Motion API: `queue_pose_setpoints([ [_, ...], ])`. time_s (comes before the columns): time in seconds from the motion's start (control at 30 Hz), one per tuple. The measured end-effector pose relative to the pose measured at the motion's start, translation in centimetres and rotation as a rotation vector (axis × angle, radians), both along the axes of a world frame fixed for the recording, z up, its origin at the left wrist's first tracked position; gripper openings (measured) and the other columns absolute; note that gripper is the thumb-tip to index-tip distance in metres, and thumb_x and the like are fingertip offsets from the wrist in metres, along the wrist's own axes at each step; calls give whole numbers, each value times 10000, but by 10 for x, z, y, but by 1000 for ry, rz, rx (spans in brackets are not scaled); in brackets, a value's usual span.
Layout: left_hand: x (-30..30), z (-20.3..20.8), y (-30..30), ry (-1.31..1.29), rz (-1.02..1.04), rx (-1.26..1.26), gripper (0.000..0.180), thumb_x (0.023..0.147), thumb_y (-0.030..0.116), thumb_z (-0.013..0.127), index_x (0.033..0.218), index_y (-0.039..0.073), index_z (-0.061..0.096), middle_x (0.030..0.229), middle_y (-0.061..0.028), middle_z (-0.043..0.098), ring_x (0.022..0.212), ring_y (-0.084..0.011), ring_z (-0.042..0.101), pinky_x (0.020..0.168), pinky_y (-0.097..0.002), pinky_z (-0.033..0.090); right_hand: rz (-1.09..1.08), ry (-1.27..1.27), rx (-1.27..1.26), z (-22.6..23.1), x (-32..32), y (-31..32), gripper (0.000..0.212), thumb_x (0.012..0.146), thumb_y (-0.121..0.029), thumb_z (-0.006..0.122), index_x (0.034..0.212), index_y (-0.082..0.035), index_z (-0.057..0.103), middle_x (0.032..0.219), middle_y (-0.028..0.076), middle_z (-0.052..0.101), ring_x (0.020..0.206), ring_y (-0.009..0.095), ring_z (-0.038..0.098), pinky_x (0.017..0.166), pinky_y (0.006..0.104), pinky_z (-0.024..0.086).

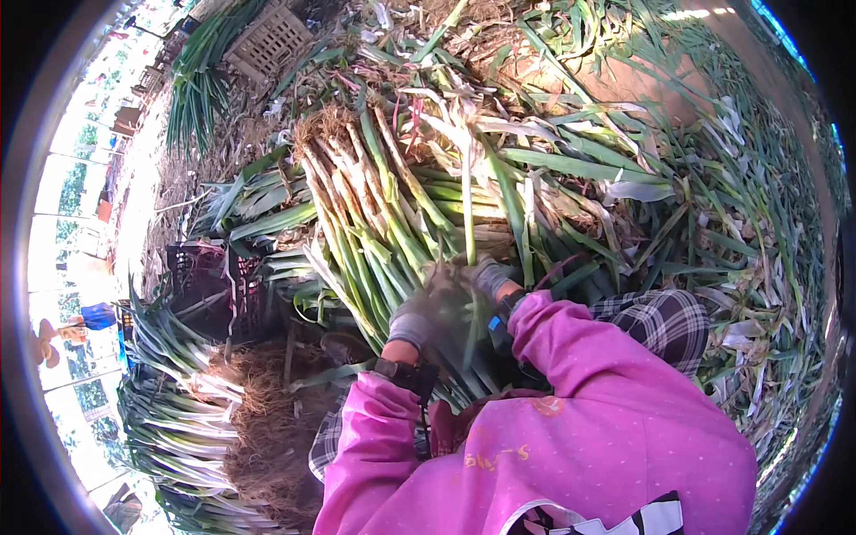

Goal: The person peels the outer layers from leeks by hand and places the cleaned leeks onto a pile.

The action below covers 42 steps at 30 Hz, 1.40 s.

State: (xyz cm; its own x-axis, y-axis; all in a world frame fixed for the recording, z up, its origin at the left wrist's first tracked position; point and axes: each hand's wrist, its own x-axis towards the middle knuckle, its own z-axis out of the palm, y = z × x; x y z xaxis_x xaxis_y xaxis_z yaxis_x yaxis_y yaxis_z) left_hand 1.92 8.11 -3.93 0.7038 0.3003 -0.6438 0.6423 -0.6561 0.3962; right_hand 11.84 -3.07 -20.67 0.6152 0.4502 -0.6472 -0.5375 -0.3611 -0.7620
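Observation:
My right hand (pixel 486 278), in a grey glove, is closed round an upright green onion (pixel 468 209) with dry, pale outer leaves at its far end. My left hand (pixel 412 325), also gloved, is close by on the left, at the near end of the pile; its fingers are smeared by motion, so their grip does not show. Ahead of both hands lies a pile of long green onions (pixel 374 209), roots pointing away and brown with soil. More green leaves run down between my forearms toward my lap.
Rooted green onions (pixel 192 428) lie stacked at the lower left beside a dark plastic crate (pixel 207 285). A pale crate (pixel 269 40) and another green bunch (pixel 201 85) are at the far left. Stripped leaves (pixel 740 223) cover the ground on the right.

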Motion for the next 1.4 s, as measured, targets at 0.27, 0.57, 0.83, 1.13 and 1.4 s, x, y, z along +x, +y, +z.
queue_pose_setpoints([
  [0.27, 9, -28, 32, -128, -91, 151, 521, 659, 251, 578, 1094, 11, 420, 858, -227, 576, 806, -379, 563, 715, -447, 446, 182, -396, -403, -3, 44, 16, 354, 645, -245, 580, 979, -125, 588, 909, 226, 587, 840, 320, 582, 755, 369, 466],
  [0.57, 33, 6, 34, 92, -245, 61, 499, 738, 246, 546, 1213, 202, 403, 1046, -178, 465, 931, -320, 539, 762, -418, 459, 351, -344, -221, -5, 82, 49, 282, 686, -265, 604, 861, -45, 594, 677, 184, 588, 650, 321, 585, 617, 375, 463],
  [0.83, 15, 19, 40, -31, -230, -60, 477, 683, 135, 532, 1153, 179, 461, 1160, -173, 441, 963, -366, 530, 785, -405, 462, 225, -754, -685, 18, 54, 77, 320, 680, -272, 583, 927, -69, 580, 928, 188, 570, 870, 329, 552, 789, 406, 438],
  [1.13, -7, -13, 23, -200, -249, 197, 320, 784, 251, 420, 1054, 87, 474, 897, -209, 560, 829, -369, 556, 703, -433, 447, 397, -490, -605, 19, 61, 68, 390, 626, -317, 629, 932, -77, 599, 965, 170, 594, 904, 320, 564, 790, 384, 450],
  [1.4, -23, 91, -29, -145, 27, -187, 514, 645, 215, 634, 1090, 35, 450, 906, -205, 570, 845, -354, 559, 721, -410, 449, 393, -430, -516, 31, -11, -24, 568, 593, -364, 633, 1038, -26, 536, 957, 200, 584, 880, 324, 568, 777, 363, 450],
])
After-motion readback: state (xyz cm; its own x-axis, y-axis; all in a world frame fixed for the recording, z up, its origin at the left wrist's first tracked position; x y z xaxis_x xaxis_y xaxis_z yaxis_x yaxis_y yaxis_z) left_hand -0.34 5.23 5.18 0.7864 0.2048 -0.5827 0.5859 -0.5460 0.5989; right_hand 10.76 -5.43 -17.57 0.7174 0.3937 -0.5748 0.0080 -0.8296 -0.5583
